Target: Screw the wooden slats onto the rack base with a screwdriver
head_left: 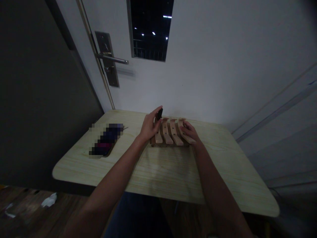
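Observation:
On the table stands a wooden rack with several upright curved slats side by side on a darker wooden base. At the rack's left end, my left hand pinches a small black flat, rounded piece between thumb and fingers, just above the leftmost slat. My right hand is curled around the rightmost slat, fingers against its upper part. The dim light hides the finer details of the black piece, and my right palm is partly out of sight behind the fingers.
A phone-like dark object, blurred by pixelation, lies on the left of the pale wood-grain table. Behind stands a white door with a metal handle and a dark window. White scraps lie on the floor.

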`<state>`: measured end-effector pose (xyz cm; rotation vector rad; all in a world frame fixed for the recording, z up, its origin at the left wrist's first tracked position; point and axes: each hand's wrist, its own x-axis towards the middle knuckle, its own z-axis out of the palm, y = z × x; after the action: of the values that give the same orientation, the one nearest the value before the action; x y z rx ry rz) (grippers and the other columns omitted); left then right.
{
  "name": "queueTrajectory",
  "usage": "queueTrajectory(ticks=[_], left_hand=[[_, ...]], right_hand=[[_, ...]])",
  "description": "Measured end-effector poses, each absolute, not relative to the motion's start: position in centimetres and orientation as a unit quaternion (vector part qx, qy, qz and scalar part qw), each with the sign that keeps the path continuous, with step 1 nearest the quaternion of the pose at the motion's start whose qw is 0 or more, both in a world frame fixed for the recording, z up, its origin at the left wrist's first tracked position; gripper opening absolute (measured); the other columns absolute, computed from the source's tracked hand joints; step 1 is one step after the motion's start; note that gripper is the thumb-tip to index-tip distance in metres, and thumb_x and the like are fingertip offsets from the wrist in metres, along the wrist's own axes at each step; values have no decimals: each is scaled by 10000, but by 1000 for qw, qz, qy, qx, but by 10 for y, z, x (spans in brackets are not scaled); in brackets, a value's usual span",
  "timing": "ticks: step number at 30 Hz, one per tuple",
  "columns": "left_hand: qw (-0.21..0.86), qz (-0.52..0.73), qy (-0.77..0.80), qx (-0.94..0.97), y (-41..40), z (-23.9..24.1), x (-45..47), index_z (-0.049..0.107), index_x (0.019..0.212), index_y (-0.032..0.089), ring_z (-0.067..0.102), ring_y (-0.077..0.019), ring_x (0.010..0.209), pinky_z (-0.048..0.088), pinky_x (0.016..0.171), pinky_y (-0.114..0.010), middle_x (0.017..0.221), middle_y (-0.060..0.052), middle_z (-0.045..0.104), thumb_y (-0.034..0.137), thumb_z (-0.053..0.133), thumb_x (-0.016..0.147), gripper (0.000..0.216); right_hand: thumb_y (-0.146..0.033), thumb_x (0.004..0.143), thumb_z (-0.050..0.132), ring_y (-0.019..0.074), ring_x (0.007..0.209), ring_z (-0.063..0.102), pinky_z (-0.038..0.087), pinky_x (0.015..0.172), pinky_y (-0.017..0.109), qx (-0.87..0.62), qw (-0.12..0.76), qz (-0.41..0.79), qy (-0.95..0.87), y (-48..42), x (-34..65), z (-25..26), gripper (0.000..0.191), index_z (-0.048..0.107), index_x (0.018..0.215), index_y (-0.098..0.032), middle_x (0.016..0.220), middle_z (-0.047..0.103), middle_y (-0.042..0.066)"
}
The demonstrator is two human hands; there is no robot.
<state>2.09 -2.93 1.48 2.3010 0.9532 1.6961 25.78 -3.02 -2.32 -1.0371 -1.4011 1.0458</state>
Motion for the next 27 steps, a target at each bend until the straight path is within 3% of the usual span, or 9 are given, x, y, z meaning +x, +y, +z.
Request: queueTrajectory(ticks=[4,8,13,18,27], left_hand=[[90,567,311,757,-29,15,20,309,1365,236,595,-198,929,436,850,-383,1013,-60,649,296,513,871,538],[45,563,313,764,-28,16,19,393,1307,257,545,-209,959,430,822,-375,1087,-68,592,272,537,837,492],[20,583,321,746,-26,16,19,403,1300,270,486,-195,867,432,775,-354,979,-46,544,288,555,827,497],[34,589,334,735,-22,13,20,402,1292,285,500,-178,826,429,764,-339,941,-27,556,389,626,808,543],[50,587,331,737,-26,15,19,425,1324,267,533,-166,828,444,786,-329,956,-34,606,347,588,834,523]], right_hand=[[-527,651,711,264,1091,585,443,991,468,-440,530,430,-583,-29,258,-25,499,598,1050,-250,1180,635,57],[-506,672,702,262,1086,589,442,993,468,-423,530,442,-588,-30,257,-25,483,596,1064,-246,1174,639,56],[-510,669,699,265,1117,571,416,1016,483,-429,530,420,-600,-26,259,-26,465,609,1045,-252,1182,633,59],[-527,638,718,265,1119,567,409,1027,491,-438,532,422,-589,-23,261,-30,501,609,1047,-258,1177,637,50],[-491,648,715,270,1087,583,419,1002,472,-433,526,434,-590,-27,260,-24,480,607,1041,-237,1163,632,65]])
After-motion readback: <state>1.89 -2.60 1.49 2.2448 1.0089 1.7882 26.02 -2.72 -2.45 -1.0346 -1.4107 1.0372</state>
